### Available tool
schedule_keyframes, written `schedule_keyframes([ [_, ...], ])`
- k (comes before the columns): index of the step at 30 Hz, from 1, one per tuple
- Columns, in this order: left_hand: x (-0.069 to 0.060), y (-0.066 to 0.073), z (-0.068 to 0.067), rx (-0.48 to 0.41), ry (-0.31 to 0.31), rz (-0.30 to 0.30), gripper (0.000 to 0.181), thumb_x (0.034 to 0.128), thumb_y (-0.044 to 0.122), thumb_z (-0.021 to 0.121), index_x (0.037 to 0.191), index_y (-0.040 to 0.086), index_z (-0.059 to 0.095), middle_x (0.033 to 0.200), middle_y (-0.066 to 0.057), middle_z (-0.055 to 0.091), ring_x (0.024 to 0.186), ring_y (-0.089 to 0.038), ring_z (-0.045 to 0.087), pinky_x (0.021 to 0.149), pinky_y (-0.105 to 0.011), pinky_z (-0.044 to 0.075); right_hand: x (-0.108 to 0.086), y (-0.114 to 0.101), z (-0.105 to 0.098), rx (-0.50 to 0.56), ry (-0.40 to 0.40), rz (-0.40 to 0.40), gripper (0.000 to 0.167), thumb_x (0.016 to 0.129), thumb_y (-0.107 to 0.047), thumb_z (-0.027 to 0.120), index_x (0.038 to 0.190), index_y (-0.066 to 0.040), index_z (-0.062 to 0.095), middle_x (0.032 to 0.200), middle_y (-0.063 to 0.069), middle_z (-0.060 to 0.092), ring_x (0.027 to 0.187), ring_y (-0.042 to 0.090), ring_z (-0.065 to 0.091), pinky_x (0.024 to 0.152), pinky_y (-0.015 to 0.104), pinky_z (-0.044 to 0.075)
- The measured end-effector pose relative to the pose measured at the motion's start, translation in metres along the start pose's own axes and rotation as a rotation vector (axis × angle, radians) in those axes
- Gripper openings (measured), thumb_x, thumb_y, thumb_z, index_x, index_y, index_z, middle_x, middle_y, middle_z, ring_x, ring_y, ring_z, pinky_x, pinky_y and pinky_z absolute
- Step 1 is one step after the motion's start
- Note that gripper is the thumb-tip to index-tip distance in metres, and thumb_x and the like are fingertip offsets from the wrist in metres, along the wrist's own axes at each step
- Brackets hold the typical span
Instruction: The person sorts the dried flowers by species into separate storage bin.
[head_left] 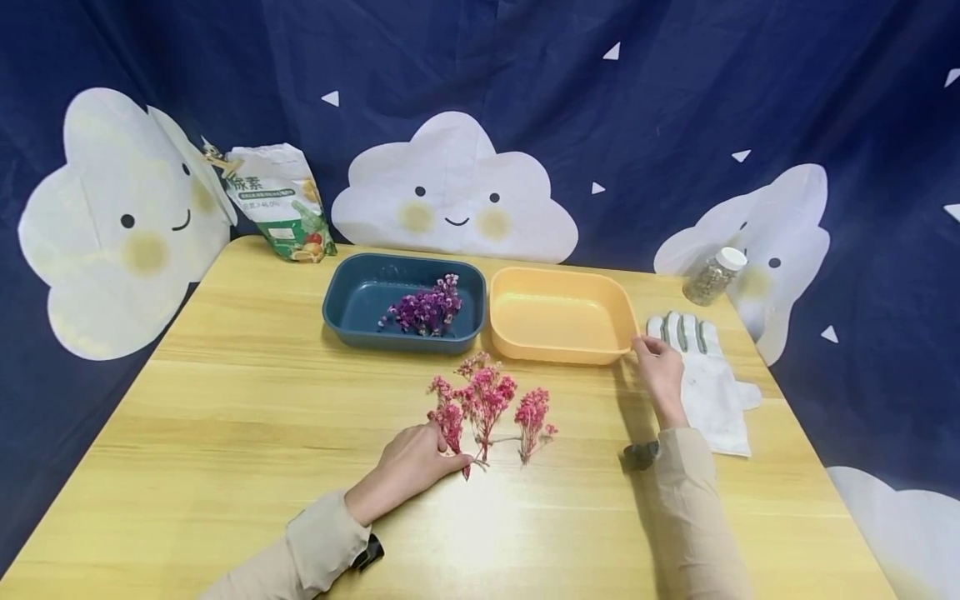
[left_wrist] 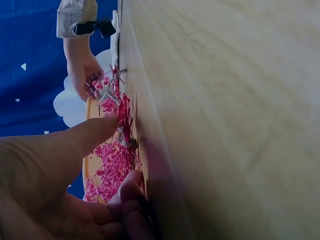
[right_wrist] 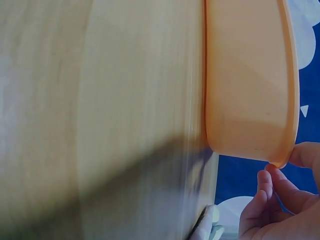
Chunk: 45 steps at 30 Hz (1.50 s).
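The left hand (head_left: 420, 458) is at the leftmost of three pink flower bunches (head_left: 448, 417) on the table, thumb and fingers around its stems. In the left wrist view the thumb and fingers of that hand (left_wrist: 100, 195) lie on either side of the tied stems (left_wrist: 125, 140). The right hand (head_left: 660, 371) pinches the right rim corner of the yellow tray (head_left: 562, 317); the right wrist view shows the thumb and fingers (right_wrist: 285, 185) at the rim of the tray (right_wrist: 250, 80). Two more pink bunches (head_left: 487, 400) (head_left: 532, 421) lie to the right of the left hand.
A dark blue tray (head_left: 352, 333) holding purple flowers (head_left: 427, 308) stands left of the yellow one. A printed bag (head_left: 281, 204) stands at the back left. White gloves (head_left: 708, 392) lie at the right, with a white-lidded jar (head_left: 712, 277) behind them.
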<state>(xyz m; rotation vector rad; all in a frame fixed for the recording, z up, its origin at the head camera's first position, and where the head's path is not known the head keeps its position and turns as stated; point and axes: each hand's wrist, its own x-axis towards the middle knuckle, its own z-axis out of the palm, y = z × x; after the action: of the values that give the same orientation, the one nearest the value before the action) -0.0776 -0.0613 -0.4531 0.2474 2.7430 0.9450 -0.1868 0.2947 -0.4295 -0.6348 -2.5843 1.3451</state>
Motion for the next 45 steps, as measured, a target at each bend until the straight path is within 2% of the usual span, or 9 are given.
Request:
schedule_keyframes([
  [3, 0.001, 0.0, 0.0, -0.008, 0.002, 0.003, 0.046, 0.0774, 0.037, 0.075, 0.056, 0.014, 0.043, 0.063, 0.001, 0.042, 0.051, -0.01, 0.029, 0.047, -0.024, 0.025, 0.0, -0.001, 0.001, -0.005, -0.005, -0.006, 0.046, 0.097, -0.034, 0.049, 0.122, 0.004, 0.059, 0.12, 0.023, 0.059, 0.105, 0.03, 0.054, 0.08, 0.028, 0.043],
  [7, 0.002, -0.002, -0.002, -0.028, 0.007, 0.0, 0.031, 0.0776, 0.031, 0.074, 0.072, 0.008, 0.055, 0.075, -0.003, 0.056, 0.058, -0.013, 0.044, 0.052, -0.029, 0.039, 0.0, -0.002, 0.001, -0.003, -0.009, -0.01, 0.046, 0.097, -0.033, 0.048, 0.122, 0.004, 0.059, 0.121, 0.023, 0.059, 0.107, 0.03, 0.054, 0.082, 0.029, 0.043],
  [9, 0.003, -0.003, -0.003, -0.034, 0.01, -0.01, 0.027, 0.0788, 0.028, 0.073, 0.083, 0.007, 0.057, 0.076, -0.003, 0.058, 0.062, -0.014, 0.049, 0.056, -0.03, 0.043, -0.001, -0.002, 0.0, -0.002, -0.009, -0.01, 0.046, 0.097, -0.033, 0.048, 0.122, 0.004, 0.059, 0.122, 0.023, 0.059, 0.109, 0.03, 0.054, 0.084, 0.029, 0.043],
  [13, 0.005, -0.005, -0.005, -0.063, 0.017, -0.036, 0.022, 0.0822, 0.022, 0.07, 0.09, 0.004, 0.059, 0.074, -0.003, 0.055, 0.058, -0.014, 0.048, 0.054, -0.03, 0.042, -0.001, -0.002, 0.0, -0.003, -0.006, -0.01, 0.047, 0.098, -0.034, 0.048, 0.122, 0.005, 0.059, 0.122, 0.024, 0.059, 0.109, 0.029, 0.054, 0.087, 0.031, 0.042],
  [17, 0.008, -0.008, -0.008, -0.104, 0.031, -0.055, 0.017, 0.0834, 0.016, 0.068, 0.09, 0.003, 0.06, 0.07, -0.003, 0.052, 0.057, -0.013, 0.047, 0.053, -0.029, 0.041, -0.002, -0.001, 0.0, 0.006, -0.01, 0.0, 0.047, 0.098, -0.034, 0.047, 0.123, 0.004, 0.059, 0.122, 0.023, 0.059, 0.11, 0.029, 0.053, 0.088, 0.033, 0.043],
  [22, 0.012, -0.013, -0.01, -0.141, 0.06, -0.063, 0.011, 0.0833, 0.014, 0.068, 0.085, 0.005, 0.062, 0.072, -0.001, 0.058, 0.062, -0.012, 0.053, 0.059, -0.031, 0.046, -0.002, 0.0, 0.0, 0.015, -0.023, 0.014, 0.047, 0.098, -0.034, 0.045, 0.124, 0.003, 0.058, 0.124, 0.022, 0.057, 0.112, 0.03, 0.052, 0.089, 0.036, 0.043],
  [30, 0.016, -0.022, -0.014, -0.266, 0.074, -0.119, 0.007, 0.0843, 0.014, 0.065, 0.086, 0.007, 0.065, 0.072, 0.0, 0.064, 0.065, -0.011, 0.057, 0.064, -0.031, 0.049, -0.001, 0.001, 0.001, 0.011, -0.024, 0.013, 0.048, 0.099, -0.035, 0.044, 0.124, 0.004, 0.058, 0.124, 0.022, 0.057, 0.112, 0.031, 0.052, 0.092, 0.038, 0.043],
  [39, 0.019, -0.031, -0.02, -0.357, 0.04, -0.144, 0.014, 0.0861, 0.015, 0.067, 0.093, 0.004, 0.068, 0.076, -0.001, 0.069, 0.068, -0.011, 0.062, 0.069, -0.032, 0.05, -0.001, 0.0, 0.002, 0.021, 0.005, 0.009, 0.046, 0.098, -0.032, 0.046, 0.123, 0.005, 0.059, 0.122, 0.024, 0.058, 0.111, 0.031, 0.053, 0.093, 0.038, 0.042],
  [45, 0.018, -0.033, -0.02, -0.394, 0.028, -0.128, 0.014, 0.0862, 0.016, 0.068, 0.094, 0.004, 0.069, 0.074, -0.001, 0.069, 0.066, -0.011, 0.06, 0.067, -0.03, 0.048, 0.0, 0.001, 0.003, 0.031, -0.004, 0.012, 0.047, 0.099, -0.032, 0.046, 0.124, 0.005, 0.057, 0.123, 0.025, 0.057, 0.112, 0.032, 0.053, 0.095, 0.039, 0.042],
])
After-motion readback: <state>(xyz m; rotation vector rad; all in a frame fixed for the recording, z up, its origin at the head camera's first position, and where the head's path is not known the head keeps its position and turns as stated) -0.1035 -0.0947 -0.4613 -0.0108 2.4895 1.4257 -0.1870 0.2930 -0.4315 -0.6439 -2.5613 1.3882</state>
